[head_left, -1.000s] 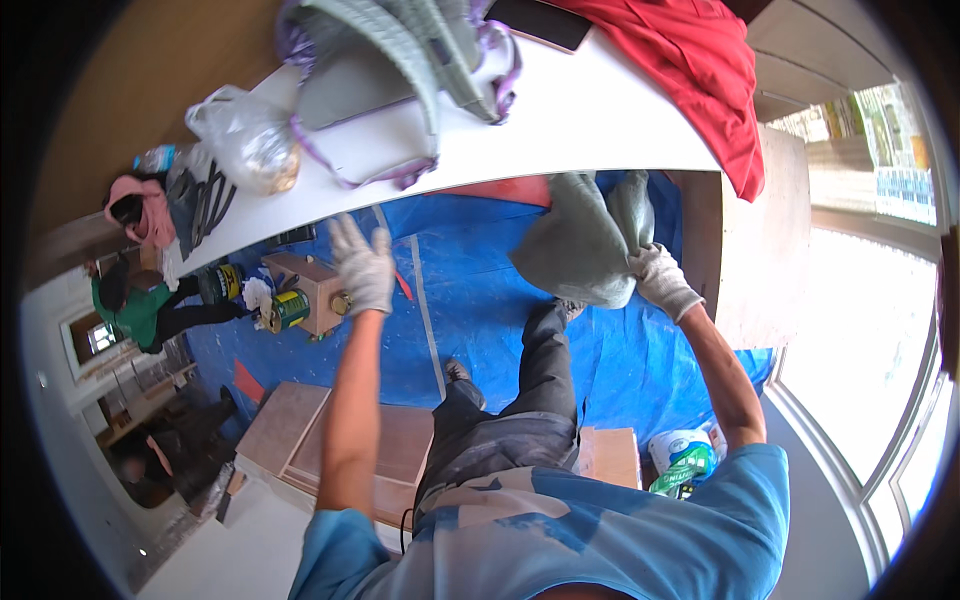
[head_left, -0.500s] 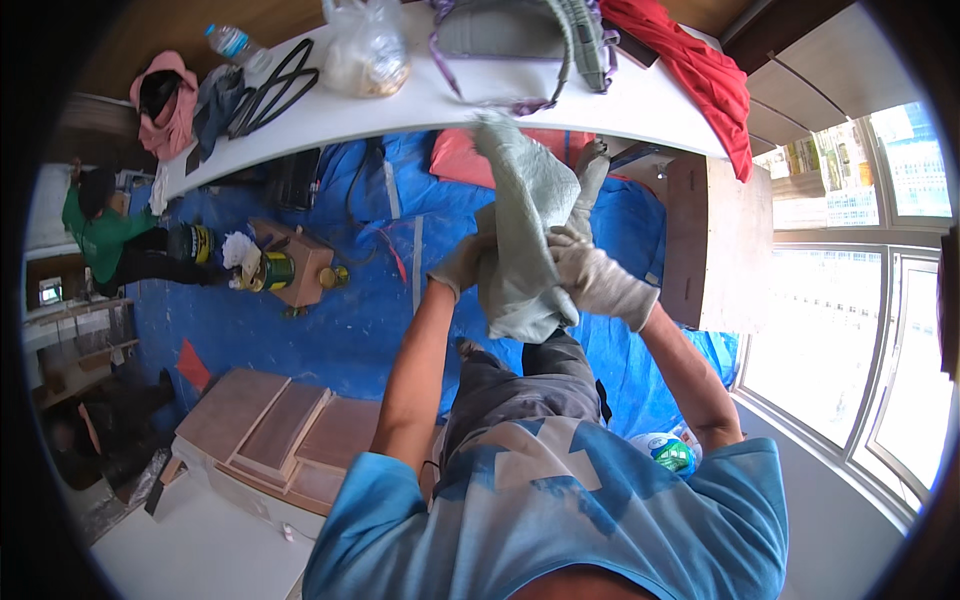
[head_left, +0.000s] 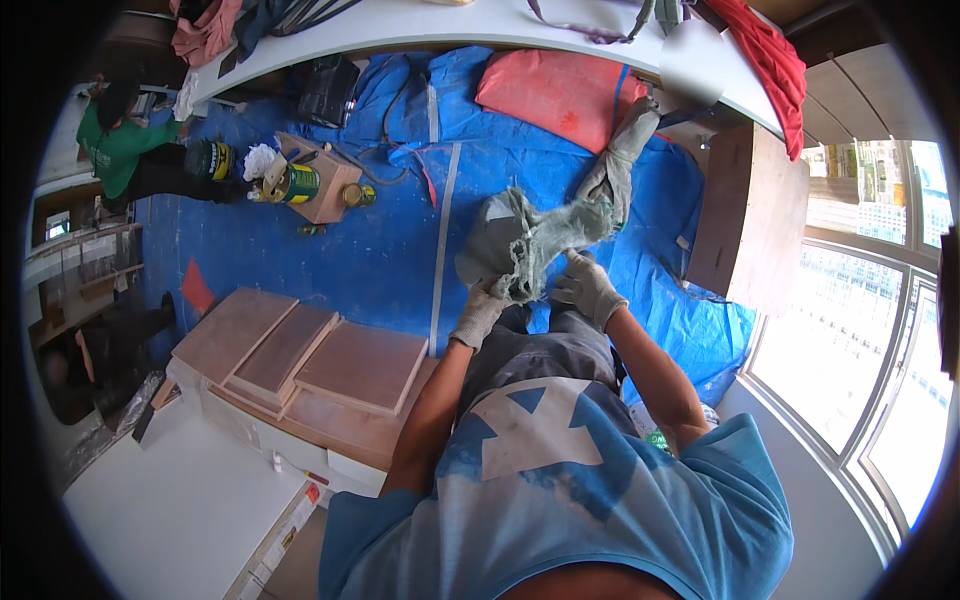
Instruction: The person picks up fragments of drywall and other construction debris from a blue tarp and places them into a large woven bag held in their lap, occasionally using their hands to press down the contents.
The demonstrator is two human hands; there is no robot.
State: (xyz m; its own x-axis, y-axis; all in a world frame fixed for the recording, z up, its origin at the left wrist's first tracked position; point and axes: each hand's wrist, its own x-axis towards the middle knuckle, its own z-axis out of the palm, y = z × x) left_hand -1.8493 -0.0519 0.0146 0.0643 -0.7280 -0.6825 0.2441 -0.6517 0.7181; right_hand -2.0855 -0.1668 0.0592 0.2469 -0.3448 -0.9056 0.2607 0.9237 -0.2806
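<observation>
Cloth (head_left: pixel 530 235), grey-green and frayed, sits at the centre of the frame with its long axis climbing toward the upper right, and we grip its lower bunched end with the left hand (head_left: pixel 478 312) and the right hand (head_left: pixel 590 290), both gloved and closed on the fabric. Below it spreads a blue tarp (head_left: pixel 390 250) with wooden boards (head_left: pixel 300 355) at lower left, a white counter (head_left: pixel 450 20) along the top and windows (head_left: pixel 860 380) at right. Half a second ago we held the cloth bunched higher, against the counter edge; now it hangs stretched out over the tarp.
</observation>
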